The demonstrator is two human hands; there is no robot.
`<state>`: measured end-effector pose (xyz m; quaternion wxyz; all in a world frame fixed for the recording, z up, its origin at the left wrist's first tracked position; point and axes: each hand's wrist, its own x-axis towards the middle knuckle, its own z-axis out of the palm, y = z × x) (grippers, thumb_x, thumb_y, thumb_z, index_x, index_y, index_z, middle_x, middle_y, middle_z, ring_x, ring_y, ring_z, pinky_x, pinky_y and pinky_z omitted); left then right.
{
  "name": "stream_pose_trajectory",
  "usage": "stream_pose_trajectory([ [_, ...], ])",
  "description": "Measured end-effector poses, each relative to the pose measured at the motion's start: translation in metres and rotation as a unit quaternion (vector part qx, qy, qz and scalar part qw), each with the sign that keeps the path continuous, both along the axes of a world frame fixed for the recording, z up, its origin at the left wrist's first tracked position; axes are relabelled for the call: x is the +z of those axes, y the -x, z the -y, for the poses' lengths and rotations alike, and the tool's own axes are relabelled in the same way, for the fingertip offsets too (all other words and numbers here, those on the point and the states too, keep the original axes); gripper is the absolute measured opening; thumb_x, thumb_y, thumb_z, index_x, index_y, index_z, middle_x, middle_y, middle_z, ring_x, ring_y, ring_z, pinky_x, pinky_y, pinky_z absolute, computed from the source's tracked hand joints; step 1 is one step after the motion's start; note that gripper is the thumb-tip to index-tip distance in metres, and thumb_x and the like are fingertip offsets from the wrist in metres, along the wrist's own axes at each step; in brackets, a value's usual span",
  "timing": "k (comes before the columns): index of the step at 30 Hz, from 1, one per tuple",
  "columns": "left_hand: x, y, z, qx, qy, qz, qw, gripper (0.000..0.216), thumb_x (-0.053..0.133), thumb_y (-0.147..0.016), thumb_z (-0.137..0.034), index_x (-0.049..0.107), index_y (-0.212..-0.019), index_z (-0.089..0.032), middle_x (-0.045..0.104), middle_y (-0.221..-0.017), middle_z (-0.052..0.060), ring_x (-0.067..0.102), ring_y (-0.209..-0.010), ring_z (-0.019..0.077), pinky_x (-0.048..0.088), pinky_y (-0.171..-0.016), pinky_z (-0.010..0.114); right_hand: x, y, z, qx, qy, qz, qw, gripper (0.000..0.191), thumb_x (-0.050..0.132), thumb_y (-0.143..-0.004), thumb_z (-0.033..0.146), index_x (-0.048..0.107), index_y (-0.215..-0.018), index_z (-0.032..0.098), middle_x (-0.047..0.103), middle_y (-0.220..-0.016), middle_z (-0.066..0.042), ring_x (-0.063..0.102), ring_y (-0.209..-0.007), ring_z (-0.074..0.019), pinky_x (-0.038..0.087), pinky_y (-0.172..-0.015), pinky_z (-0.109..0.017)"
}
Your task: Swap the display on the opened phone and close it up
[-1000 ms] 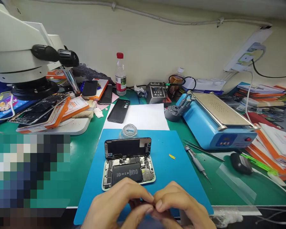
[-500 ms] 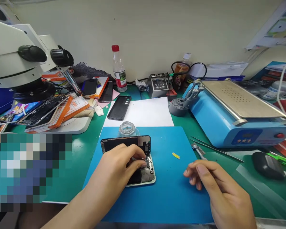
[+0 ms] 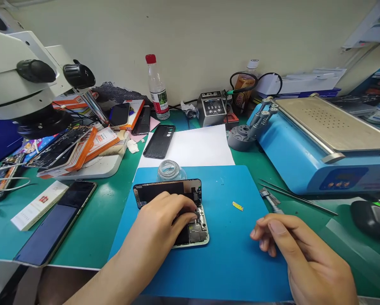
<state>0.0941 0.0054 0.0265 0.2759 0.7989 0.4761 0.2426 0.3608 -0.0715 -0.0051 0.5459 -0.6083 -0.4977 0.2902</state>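
Observation:
An opened phone (image 3: 199, 234) lies on the blue mat (image 3: 228, 262), its screen (image 3: 145, 192) standing tilted up along the far side. My left hand (image 3: 164, 218) reaches over it, thumb and index finger pinched together against the inner parts near the hinge side. Whatever is between those fingertips is too small and hidden to make out. Loosely curled above the mat's right side, my right hand (image 3: 304, 254) shows nothing in its fingers. Just beyond it lies a small tool with a flat metal head (image 3: 269, 197). A small yellow piece (image 3: 237, 206) rests on the mat between the hands.
A glass jar (image 3: 171, 169) stands behind the phone. Tweezers (image 3: 301, 199) and a blue heating plate machine (image 3: 323, 169) are at right. At left are a phone (image 3: 56, 224), a white box (image 3: 39, 205) and a microscope (image 3: 28, 84). Behind stand a bottle (image 3: 158, 93) and a tool holder (image 3: 240, 137).
The view has shifted slightly. My left hand keeps its pinch at the phone's inner parts, and my right hand stays loosely curled at the right.

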Motion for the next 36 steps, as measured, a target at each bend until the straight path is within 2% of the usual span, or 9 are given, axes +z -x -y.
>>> stream_pose_trajectory([
  [4,-0.003,0.000,0.004,-0.013,-0.020,-0.005,1.000,0.012,0.066,-0.112,-0.018,0.071,-0.114,-0.029,0.073,-0.115,-0.009,0.069,-0.106,0.0128,0.048,-0.092,0.028,0.001,0.001,-0.001,-0.001,0.001,0.011,1.000,0.040,0.073,-0.115,0.058,0.080,-0.097,0.023,0.072,-0.090,-0.005,0.066,-0.070,-0.0166,0.059,-0.061,-0.015],
  [9,-0.009,-0.001,0.008,-0.006,-0.023,0.000,1.000,0.013,0.059,-0.115,-0.020,0.070,-0.119,-0.028,0.069,-0.123,-0.006,0.071,-0.106,0.0117,0.051,-0.089,0.027,0.003,0.003,0.000,-0.005,0.010,0.026,1.000,0.039,0.073,-0.114,0.058,0.080,-0.099,0.023,0.073,-0.091,-0.005,0.067,-0.072,-0.0173,0.059,-0.062,-0.015],
  [19,-0.013,0.000,0.012,-0.006,-0.077,-0.020,0.997,0.019,0.050,-0.118,-0.024,0.068,-0.124,-0.025,0.071,-0.125,-0.002,0.070,-0.103,0.0191,0.061,-0.089,0.037,0.004,0.005,0.001,-0.023,0.024,0.037,0.999,0.043,0.072,-0.113,0.062,0.080,-0.097,0.023,0.073,-0.092,-0.005,0.067,-0.073,-0.0178,0.059,-0.063,-0.015],
  [30,-0.013,-0.001,0.014,-0.016,-0.084,0.017,0.996,0.015,0.053,-0.117,-0.018,0.063,-0.122,-0.028,0.067,-0.123,-0.005,0.069,-0.102,0.0141,0.052,-0.084,0.032,0.004,0.006,0.001,-0.033,0.026,0.047,0.998,0.043,0.072,-0.113,0.063,0.080,-0.097,0.023,0.073,-0.091,-0.005,0.066,-0.072,-0.0169,0.059,-0.064,-0.014],
  [36,-0.015,0.001,0.013,-0.023,-0.090,-0.018,0.996,0.013,0.052,-0.117,-0.020,0.060,-0.125,-0.027,0.067,-0.128,-0.003,0.070,-0.107,0.0182,0.056,-0.083,0.035,0.007,0.011,0.001,-0.043,0.029,0.054,0.997,0.041,0.073,-0.112,0.062,0.081,-0.097,0.024,0.073,-0.091,-0.005,0.065,-0.073,-0.0172,0.059,-0.064,-0.015],
])
